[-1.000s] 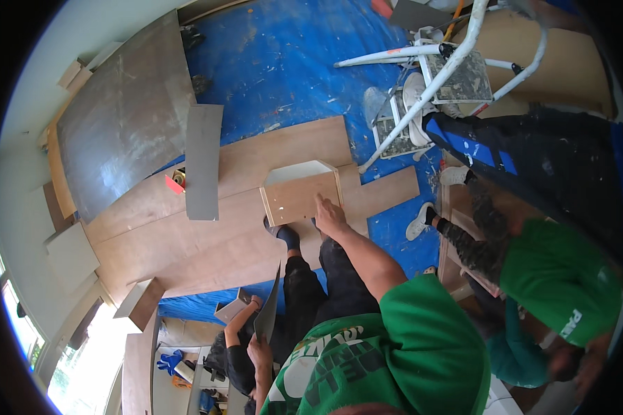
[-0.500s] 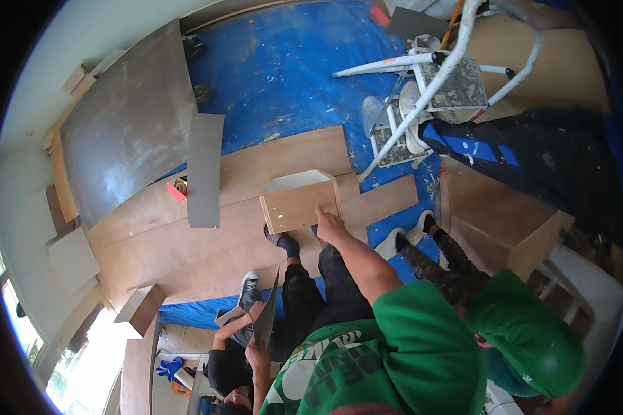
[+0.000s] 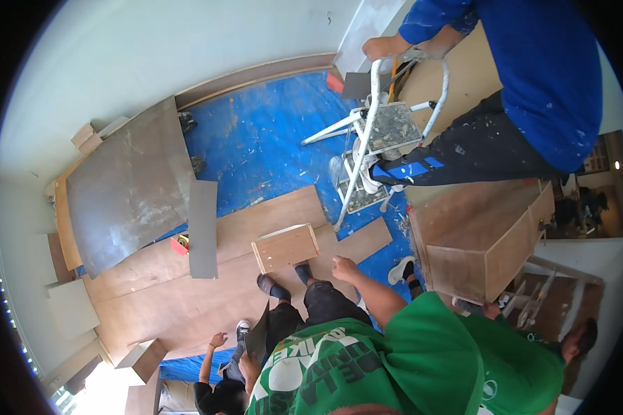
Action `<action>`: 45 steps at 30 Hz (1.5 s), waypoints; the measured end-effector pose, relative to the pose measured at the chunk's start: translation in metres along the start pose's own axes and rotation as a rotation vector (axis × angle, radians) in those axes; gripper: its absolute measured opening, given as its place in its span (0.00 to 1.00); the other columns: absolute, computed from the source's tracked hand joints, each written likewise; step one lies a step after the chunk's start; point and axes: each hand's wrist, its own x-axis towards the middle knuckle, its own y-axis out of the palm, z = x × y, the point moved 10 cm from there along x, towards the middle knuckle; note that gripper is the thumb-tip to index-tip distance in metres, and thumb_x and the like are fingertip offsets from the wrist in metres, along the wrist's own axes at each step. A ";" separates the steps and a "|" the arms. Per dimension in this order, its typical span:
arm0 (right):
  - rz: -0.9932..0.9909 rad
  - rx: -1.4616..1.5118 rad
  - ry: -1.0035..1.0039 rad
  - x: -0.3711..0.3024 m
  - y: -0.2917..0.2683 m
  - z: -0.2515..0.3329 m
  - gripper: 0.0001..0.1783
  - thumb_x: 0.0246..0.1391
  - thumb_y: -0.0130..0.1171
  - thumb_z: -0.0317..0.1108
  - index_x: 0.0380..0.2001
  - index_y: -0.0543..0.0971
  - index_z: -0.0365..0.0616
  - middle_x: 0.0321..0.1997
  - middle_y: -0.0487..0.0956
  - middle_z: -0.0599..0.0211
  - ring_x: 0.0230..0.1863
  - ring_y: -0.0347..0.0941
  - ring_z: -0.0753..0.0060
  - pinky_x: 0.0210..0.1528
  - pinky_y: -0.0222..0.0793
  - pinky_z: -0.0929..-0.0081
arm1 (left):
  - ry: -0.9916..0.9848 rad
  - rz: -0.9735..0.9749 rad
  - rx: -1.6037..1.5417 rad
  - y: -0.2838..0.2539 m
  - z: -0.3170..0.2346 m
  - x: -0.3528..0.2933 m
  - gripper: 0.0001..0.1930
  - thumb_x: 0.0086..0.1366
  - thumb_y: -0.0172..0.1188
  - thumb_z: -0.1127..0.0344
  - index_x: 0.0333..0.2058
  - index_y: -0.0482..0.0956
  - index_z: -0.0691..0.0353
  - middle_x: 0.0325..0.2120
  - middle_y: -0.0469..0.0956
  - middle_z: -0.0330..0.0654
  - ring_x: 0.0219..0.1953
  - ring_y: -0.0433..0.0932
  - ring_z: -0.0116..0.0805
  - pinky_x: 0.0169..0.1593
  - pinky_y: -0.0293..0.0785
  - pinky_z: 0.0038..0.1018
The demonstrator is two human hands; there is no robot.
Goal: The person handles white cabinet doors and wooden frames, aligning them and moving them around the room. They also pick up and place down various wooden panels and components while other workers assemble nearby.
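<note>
While its fingers [image 3: 337, 263] curl loosely and grip nothing, the right hand [image 3: 344, 266] hangs just beside a small open-topped plywood box [image 3: 285, 247], not touching it. The box rests on brown plywood sheets [image 3: 187, 304] spread over a blue floor covering [image 3: 270, 145], apparently to keep the boards off the bare floor. Lower down, the left hand [image 3: 248, 365] steadies a dark flat panel [image 3: 259, 333] upright against the leg; how its fingers sit cannot be made out. A grey board [image 3: 203, 228] lies across the plywood, a large grey sheet [image 3: 128, 183] beyond. A person in blue grips a paint-spattered stepladder [image 3: 377, 131] near a plywood cabinet [image 3: 488, 238].
</note>
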 end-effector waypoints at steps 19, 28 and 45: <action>-0.081 0.226 0.059 -0.086 0.007 -0.022 0.22 0.48 0.53 0.37 0.47 0.75 0.40 0.21 0.78 0.55 0.15 0.74 0.64 0.23 0.72 0.67 | 0.048 -0.097 -0.092 -0.006 0.024 0.018 0.17 0.55 0.59 0.59 0.29 0.78 0.73 0.26 0.77 0.63 0.34 0.78 0.60 0.38 0.73 0.47; -0.117 0.218 0.045 -0.095 -0.009 -0.010 0.13 0.43 0.53 0.37 0.30 0.76 0.40 0.25 0.78 0.49 0.24 0.76 0.52 0.33 0.73 0.61 | 0.018 -0.133 0.039 0.009 0.058 0.030 0.19 0.54 0.60 0.55 0.28 0.78 0.72 0.27 0.77 0.63 0.34 0.78 0.60 0.39 0.72 0.48; -0.107 0.248 0.091 -0.084 0.008 -0.010 0.14 0.42 0.53 0.37 0.30 0.77 0.38 0.33 0.78 0.46 0.36 0.76 0.46 0.37 0.71 0.58 | 0.081 -0.080 -0.137 0.005 0.057 0.042 0.14 0.54 0.59 0.60 0.34 0.80 0.66 0.29 0.79 0.58 0.35 0.78 0.56 0.40 0.73 0.44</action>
